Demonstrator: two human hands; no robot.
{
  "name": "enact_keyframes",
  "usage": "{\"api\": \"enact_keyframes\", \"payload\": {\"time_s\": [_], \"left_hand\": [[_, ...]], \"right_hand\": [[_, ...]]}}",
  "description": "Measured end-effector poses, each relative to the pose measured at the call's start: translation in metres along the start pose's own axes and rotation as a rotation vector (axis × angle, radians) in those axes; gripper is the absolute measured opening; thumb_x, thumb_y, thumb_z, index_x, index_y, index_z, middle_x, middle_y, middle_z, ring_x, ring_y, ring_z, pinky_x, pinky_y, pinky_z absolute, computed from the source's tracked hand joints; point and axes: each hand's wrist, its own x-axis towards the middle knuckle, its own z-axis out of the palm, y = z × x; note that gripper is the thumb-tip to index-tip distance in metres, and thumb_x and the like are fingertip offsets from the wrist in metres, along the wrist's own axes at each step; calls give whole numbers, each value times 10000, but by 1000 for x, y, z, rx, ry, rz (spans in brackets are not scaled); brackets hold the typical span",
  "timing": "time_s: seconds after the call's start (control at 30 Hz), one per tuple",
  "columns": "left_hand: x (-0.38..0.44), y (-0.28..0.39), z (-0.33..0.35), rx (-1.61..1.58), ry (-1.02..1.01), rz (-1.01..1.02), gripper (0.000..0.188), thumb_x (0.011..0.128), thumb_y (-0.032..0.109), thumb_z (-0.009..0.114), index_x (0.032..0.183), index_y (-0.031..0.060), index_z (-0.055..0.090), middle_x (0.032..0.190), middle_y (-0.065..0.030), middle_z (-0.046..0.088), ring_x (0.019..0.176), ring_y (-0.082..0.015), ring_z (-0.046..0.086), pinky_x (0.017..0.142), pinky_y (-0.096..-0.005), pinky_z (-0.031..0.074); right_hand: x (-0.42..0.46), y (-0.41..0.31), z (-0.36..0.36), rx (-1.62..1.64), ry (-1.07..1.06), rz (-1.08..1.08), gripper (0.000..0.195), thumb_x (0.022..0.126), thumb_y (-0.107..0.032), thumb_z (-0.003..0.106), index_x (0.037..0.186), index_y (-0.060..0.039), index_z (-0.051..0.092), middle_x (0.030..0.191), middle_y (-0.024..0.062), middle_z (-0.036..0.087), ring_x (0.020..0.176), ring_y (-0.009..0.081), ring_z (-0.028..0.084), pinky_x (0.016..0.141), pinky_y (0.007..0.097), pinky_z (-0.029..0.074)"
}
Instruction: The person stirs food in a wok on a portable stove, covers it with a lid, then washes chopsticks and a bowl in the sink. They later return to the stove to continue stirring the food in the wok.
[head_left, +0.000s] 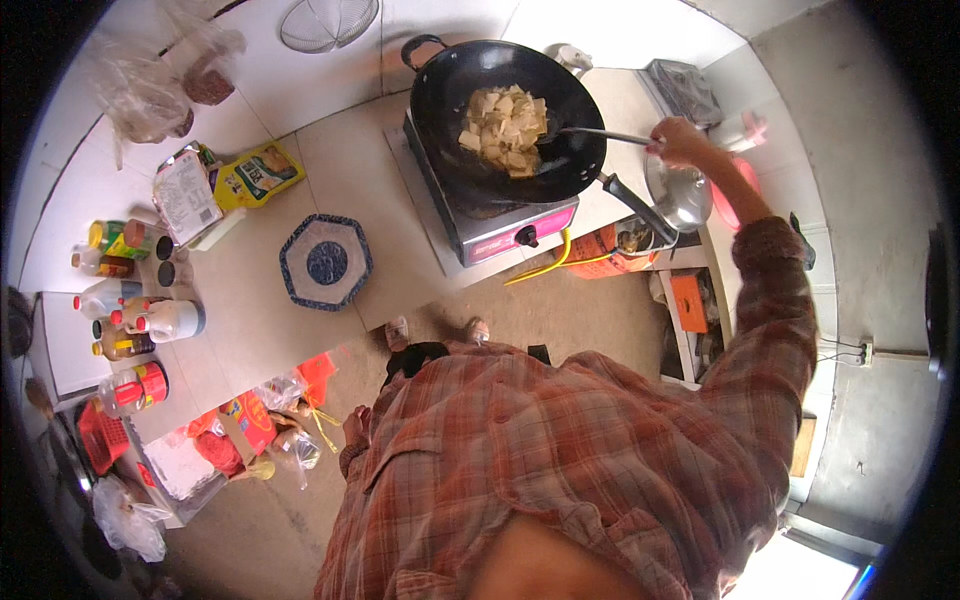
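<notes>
My right hand (677, 142) grips the metal handle of a wok spatula (611, 136). Its blade dips into a black wok (435, 94), at the edge of a pile of pale, flat food slices (504, 127). The wok sits on a tabletop gas stove (484, 244) with a pink front and a black knob; its long handle points toward the lower right. Low at my left side hangs my left hand (358, 426), partly hidden by the plaid shirt, so whether it holds anything is unclear. A blue-and-white angular plate (295, 262) rests on the counter left of the stove.
Several sauce and oil bottles (174, 320) stand at the counter's left, near a yellow seasoning packet (259, 176). A shiny metal lid (682, 196) is beside the wok handle. A yellow gas hose (562, 251) drops from the stove. Bags and boxes (247, 420) fill the space under the counter.
</notes>
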Motion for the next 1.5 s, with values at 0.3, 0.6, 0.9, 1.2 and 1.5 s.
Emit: {"api": "enact_keyframes", "payload": {"time_s": [0.3, 0.6, 0.9, 1.2, 1.5], "left_hand": [[-26, 12, -5, 1658, -189, 583, 166, 872, 202, 540, 897, 76, 646, 801, -153, 648, 784, -342, 642, 667, -418, 487], [-25, 64, 66, 1329, -177, 587, 173, 839, 146, 623, 935, 3, 618, 840, -160, 658, 810, -280, 655, 683, -382, 538], [40, 45, 41, 25, 134, -199, 154, 833, 67, 590, 957, -25, 584, 898, -145, 625, 829, -286, 634, 726, -387, 570], [33, 35, 35, 79, 153, -149, 78, 817, 25, 601, 882, -19, 604, 841, -100, 624, 799, -233, 627, 738, -328, 553], [14, 28, 29, -16, 193, -116, 89, 835, 58, 604, 890, -10, 622, 826, -96, 631, 781, -218, 623, 737, -303, 534]], "right_hand": [[-36, -43, 10, 10, 273, 26, 272, 844, -335, 613, 1025, -150, 698, 788, 136, 658, 735, 306, 650, 678, 419, 510], [-125, -63, -15, -281, 665, -278, 345, 742, -101, 641, 1084, -144, 658, 763, 47, 555, 646, 218, 587, 571, 350, 489], [-179, -51, -44, -343, 636, -218, 358, 729, -67, 662, 1080, -135, 671, 781, 43, 571, 643, 202, 579, 591, 334, 486], [-118, -58, -11, -286, 614, -283, 279, 761, -90, 628, 1034, -115, 678, 741, 65, 572, 648, 238, 598, 620, 362, 494], [-55, -12, -70, -410, 402, -10, 214, 847, -259, 597, 1019, -176, 693, 803, 93, 667, 751, 268, 649, 658, 413, 523]]}}
